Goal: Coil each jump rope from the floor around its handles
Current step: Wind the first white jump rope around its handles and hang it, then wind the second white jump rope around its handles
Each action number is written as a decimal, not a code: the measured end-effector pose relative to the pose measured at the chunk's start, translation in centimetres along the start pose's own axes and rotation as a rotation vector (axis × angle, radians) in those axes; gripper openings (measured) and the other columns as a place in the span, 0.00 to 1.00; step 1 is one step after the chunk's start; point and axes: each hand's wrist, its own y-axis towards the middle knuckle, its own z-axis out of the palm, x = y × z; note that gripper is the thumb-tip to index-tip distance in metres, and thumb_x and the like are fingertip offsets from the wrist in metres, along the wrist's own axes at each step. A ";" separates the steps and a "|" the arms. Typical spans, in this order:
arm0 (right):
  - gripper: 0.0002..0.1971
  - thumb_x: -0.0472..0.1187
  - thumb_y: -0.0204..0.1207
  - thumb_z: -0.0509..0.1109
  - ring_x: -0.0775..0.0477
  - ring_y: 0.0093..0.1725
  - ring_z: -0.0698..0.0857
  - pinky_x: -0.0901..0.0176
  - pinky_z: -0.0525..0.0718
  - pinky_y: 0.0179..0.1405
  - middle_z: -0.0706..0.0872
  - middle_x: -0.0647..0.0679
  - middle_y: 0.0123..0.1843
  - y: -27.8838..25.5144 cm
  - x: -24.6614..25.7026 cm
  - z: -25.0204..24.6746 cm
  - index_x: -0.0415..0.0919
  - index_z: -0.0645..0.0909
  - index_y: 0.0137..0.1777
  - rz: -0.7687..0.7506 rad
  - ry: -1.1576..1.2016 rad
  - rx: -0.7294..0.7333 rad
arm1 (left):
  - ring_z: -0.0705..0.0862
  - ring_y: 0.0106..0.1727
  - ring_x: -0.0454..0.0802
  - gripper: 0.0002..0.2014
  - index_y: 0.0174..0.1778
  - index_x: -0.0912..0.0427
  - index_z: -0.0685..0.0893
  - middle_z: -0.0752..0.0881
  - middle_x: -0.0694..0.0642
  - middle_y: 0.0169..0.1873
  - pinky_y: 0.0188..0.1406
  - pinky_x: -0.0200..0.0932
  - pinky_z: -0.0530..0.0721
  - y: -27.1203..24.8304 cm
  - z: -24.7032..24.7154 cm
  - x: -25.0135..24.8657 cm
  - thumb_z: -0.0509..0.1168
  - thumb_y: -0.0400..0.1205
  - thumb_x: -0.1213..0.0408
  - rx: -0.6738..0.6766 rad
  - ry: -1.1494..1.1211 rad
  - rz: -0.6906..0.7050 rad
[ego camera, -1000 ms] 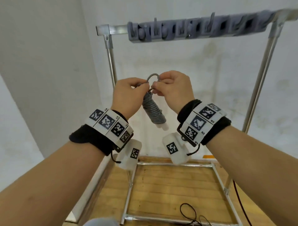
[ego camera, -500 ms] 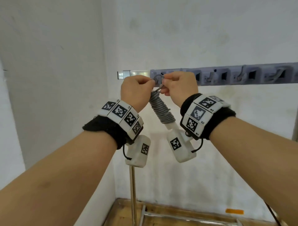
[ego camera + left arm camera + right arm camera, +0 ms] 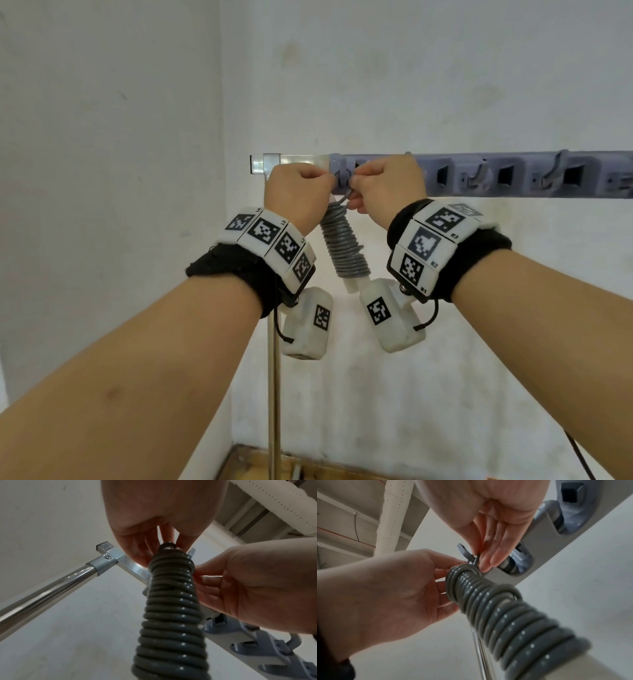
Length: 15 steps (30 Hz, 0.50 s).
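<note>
Both hands were up at the grey plastic hook rail (image 3: 513, 176). The left hand (image 3: 298, 195) and right hand (image 3: 387, 188) each pinched the top loop of the grey jump rope coiled round its white handles (image 3: 344, 246), whose bundle hung tilted just below the fingers (image 3: 489, 555), right at a hook.
</note>
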 end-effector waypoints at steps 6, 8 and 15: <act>0.15 0.31 0.76 0.68 0.47 0.36 0.88 0.53 0.89 0.44 0.88 0.42 0.37 -1.8 -0.7 0.4 0.48 0.77 0.30 -0.008 0.077 -0.005 | 0.83 0.32 0.44 0.11 0.30 0.51 0.86 0.85 0.46 0.27 0.40 0.46 0.88 -0.9 -0.4 0.4 0.66 0.76 0.67 0.020 0.027 0.018; 0.10 0.33 0.77 0.67 0.50 0.38 0.88 0.55 0.88 0.46 0.87 0.45 0.39 -2.6 -0.6 0.2 0.45 0.79 0.36 0.010 0.114 0.005 | 0.83 0.35 0.43 0.08 0.36 0.52 0.88 0.86 0.45 0.31 0.42 0.46 0.87 -1.5 -0.5 0.3 0.64 0.78 0.65 0.026 0.064 0.048; 0.05 0.37 0.78 0.66 0.52 0.37 0.88 0.59 0.87 0.43 0.87 0.49 0.39 -7.5 -1.8 -3.1 0.41 0.83 0.47 0.019 0.025 0.055 | 0.70 0.66 0.53 0.17 0.65 0.55 0.78 0.74 0.57 0.64 0.58 0.38 0.66 -6.6 -0.7 1.1 0.63 0.81 0.57 -0.094 0.374 0.373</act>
